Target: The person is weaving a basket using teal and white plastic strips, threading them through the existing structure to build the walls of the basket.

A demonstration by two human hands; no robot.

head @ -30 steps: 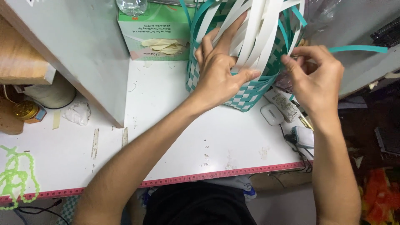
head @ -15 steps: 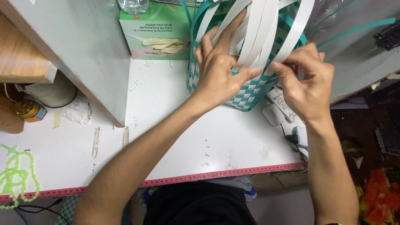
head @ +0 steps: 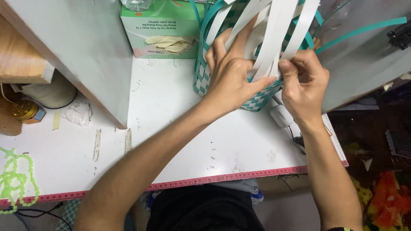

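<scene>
A white surface (head: pixel 180 145) runs across the view, scuffed in places, with a red measuring tape (head: pixel 222 177) laid along its near edge. At the back stands a green box of disposable gloves (head: pixel 160 32), a pale glove showing through its opening; a grey upright panel (head: pixel 81 47) rises on the left, and past it lie a crumpled tissue (head: pixel 78 113), a small gold tin (head: pixel 25 110) and a string of light green beads (head: pixel 15 179). To the right the floor is dark and cluttered. A half-woven basket (head: pixel 257 96) of teal and white checked strips stands at the back of the surface, just beside the glove box, with loose white strips (head: pixel 274 30) and teal strips (head: pixel 364 30) rising from its rim. The left hand (head: pixel 233 81) lies flat against the basket's side, fingers spread and pressing the white strips down, thumb stretched to the right. The right hand (head: pixel 302 83) is curled close beside it, thumb and fingers pinched together on a white strip at the basket's edge.
</scene>
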